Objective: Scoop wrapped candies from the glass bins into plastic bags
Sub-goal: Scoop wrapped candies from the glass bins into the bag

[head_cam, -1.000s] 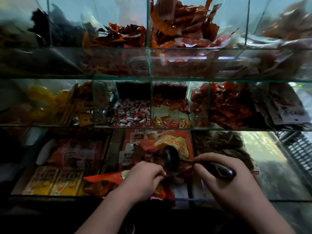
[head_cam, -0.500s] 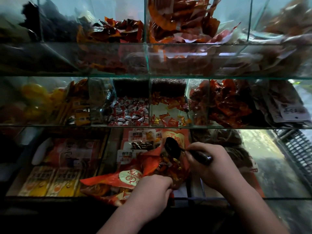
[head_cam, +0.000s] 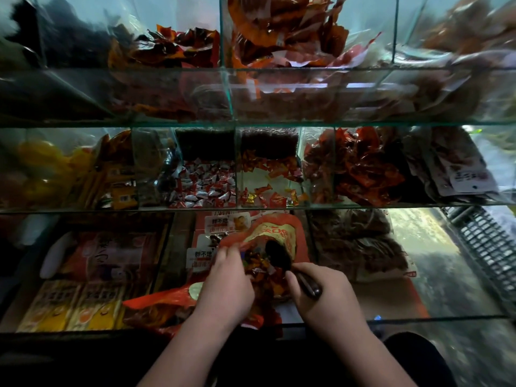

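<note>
Left hand (head_cam: 227, 286) now at bag (head_cam: 282, 233) mouth

Three-tier glass case (head_cam: 251, 124) in front of me, split into bins. Far tier: dark packets (head_cam: 173, 48) left, orange-red packets (head_cam: 279, 32) centre. Middle tier, left to right: yellow packs (head_cam: 42, 169), red-and-white candies (head_cam: 203, 188), a thin scatter of orange candies (head_cam: 268, 196), red wrappers (head_cam: 363, 169), flat labelled packs (head_cam: 463, 174). Near tier: yellow boxes (head_cam: 69, 305) left, red bag (head_cam: 282, 236) in the centre bin, brown packs (head_cam: 354, 241) right.
</note>
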